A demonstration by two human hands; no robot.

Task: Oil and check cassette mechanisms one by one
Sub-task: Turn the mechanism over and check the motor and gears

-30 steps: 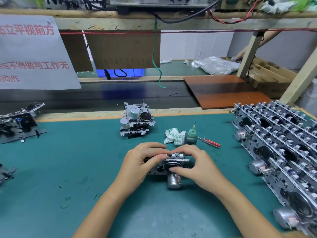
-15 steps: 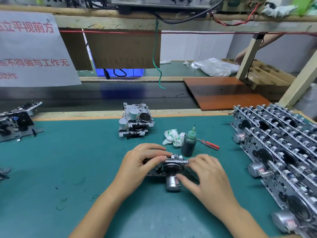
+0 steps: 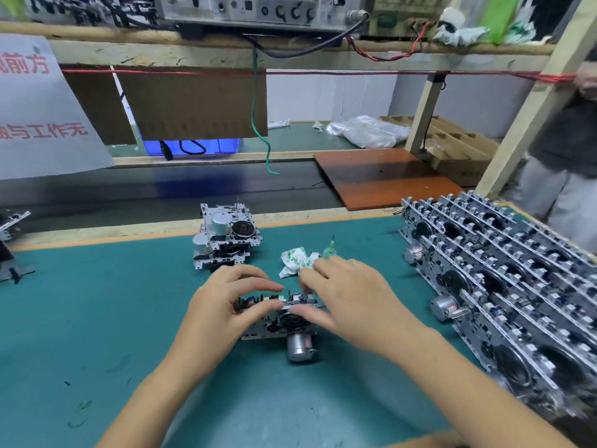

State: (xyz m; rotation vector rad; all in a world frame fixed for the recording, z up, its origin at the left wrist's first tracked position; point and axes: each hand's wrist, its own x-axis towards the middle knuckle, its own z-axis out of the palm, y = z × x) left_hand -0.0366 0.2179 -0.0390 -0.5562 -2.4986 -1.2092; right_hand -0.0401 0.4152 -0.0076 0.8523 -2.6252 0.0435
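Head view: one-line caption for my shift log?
Both hands, left and right, work a cassette mechanism on the green mat, oil bottle behind.

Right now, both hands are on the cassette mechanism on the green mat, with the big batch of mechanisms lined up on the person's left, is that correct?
Not quite: the head view shows the batch of mechanisms on the person's right. Both the left hand and right hand are on the cassette mechanism on the green mat.

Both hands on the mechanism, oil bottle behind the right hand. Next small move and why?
Probably lift the right hand back to the oil bottle. Its fingers lie loosely over the mechanism and hold no tool, while the left hand pinches the frame and steadies it. The bottle stands just behind the right fingertips.
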